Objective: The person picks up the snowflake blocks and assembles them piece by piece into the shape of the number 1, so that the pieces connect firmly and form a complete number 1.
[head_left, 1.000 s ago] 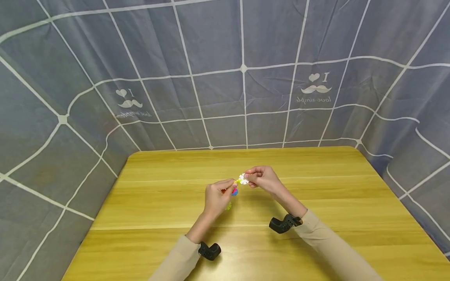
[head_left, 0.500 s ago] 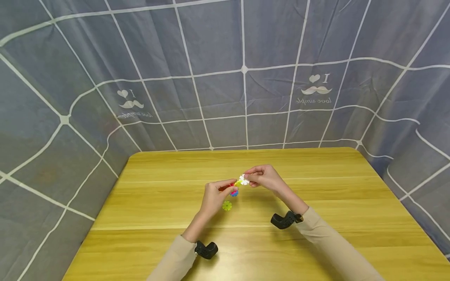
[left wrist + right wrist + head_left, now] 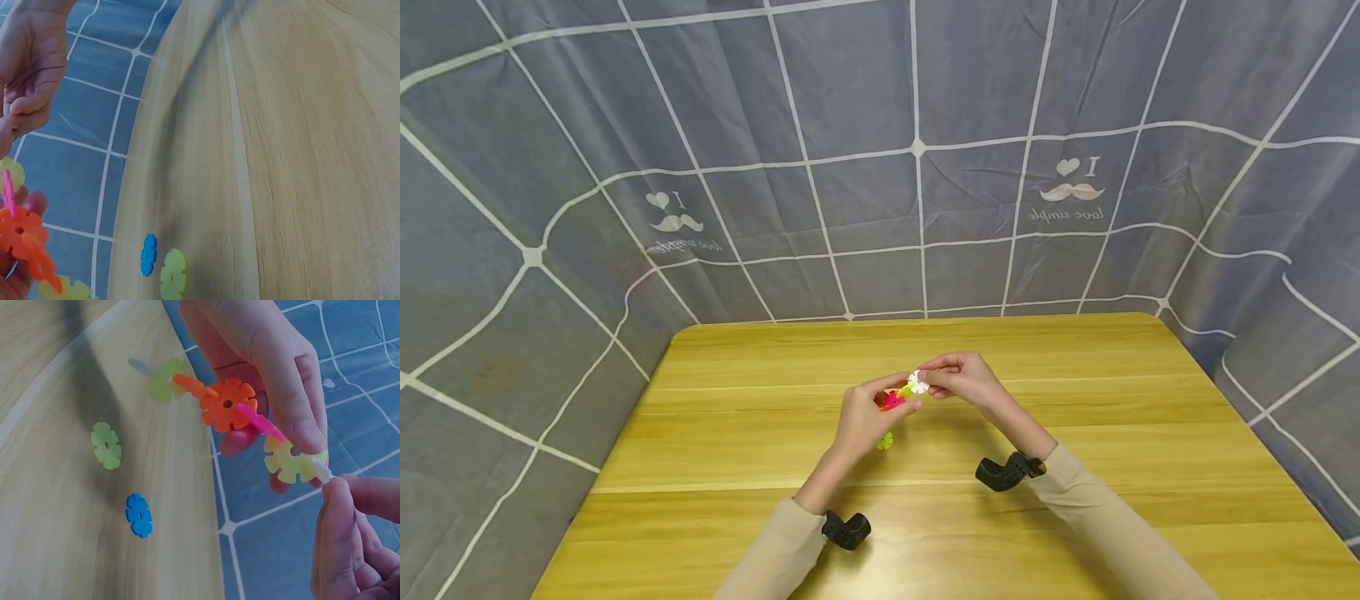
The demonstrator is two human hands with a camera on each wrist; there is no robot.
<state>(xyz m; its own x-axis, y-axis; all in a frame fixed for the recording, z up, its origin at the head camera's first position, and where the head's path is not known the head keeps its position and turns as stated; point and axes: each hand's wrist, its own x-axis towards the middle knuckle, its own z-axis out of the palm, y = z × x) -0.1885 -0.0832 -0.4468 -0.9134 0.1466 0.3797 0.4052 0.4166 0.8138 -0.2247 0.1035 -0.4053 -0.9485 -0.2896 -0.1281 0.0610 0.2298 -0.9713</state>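
Note:
Between my hands hangs a chain of interlocking snowflake discs, with a pink disc, an orange disc and a yellow disc among them. My left hand holds the chain, its thumb lying over the yellow disc and its fingers behind in the right wrist view. At the chain's end is a white disc, seen nearly edge-on from the right wrist. My right hand pinches that white disc between thumb and forefinger. The far end of the chain carries another yellow disc and a whitish one.
On the wooden table below the hands lie a loose light green disc and a blue disc, close together. A grey curtain with white grid lines stands behind the table and at both sides.
My left thumb and forefinger have spread wider apart, and more of the pink disc shows between them. The thumb now covers the blue disc in the head view. The right hand has hardly moved.

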